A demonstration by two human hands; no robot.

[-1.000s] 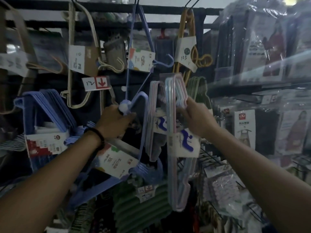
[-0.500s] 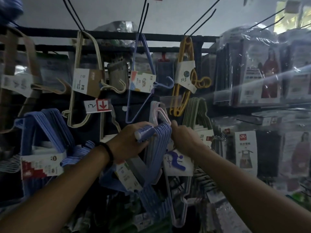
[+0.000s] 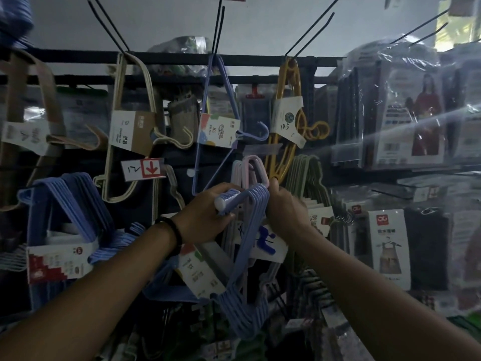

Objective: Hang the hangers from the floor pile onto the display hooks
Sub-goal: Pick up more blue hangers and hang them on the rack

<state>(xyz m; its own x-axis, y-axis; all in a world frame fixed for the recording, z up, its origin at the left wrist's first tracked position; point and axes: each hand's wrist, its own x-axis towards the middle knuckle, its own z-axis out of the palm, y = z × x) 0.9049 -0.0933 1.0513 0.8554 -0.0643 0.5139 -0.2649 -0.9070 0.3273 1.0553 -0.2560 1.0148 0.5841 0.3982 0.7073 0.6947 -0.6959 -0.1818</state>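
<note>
A bundle of blue plastic hangers (image 3: 243, 259) with a paper label is held up in front of the display wall. My left hand (image 3: 205, 217) grips the bundle at its top bar, near a white hook tip. My right hand (image 3: 285, 208) grips the bundle's upper corner right beside a pink hanger bundle (image 3: 251, 169) that hangs behind it. The hook that carries the pink bundle is hidden by the hangers and my hands. Long black display hooks (image 3: 217, 24) stick out from the top rail.
More hanger bundles hang around: blue (image 3: 65, 204) at left, cream (image 3: 130, 121), a thin purple one (image 3: 221, 121), yellow (image 3: 289, 121) and green (image 3: 307, 178). A price tag with a red arrow (image 3: 144, 168) sits centre-left. Plastic-wrapped apron packs (image 3: 390, 243) fill the right side.
Both hands have lifted the blue bundle up and to the right, in front of the pink bundle. My right hand left the pink bundle and now grips the blue one's corner.
</note>
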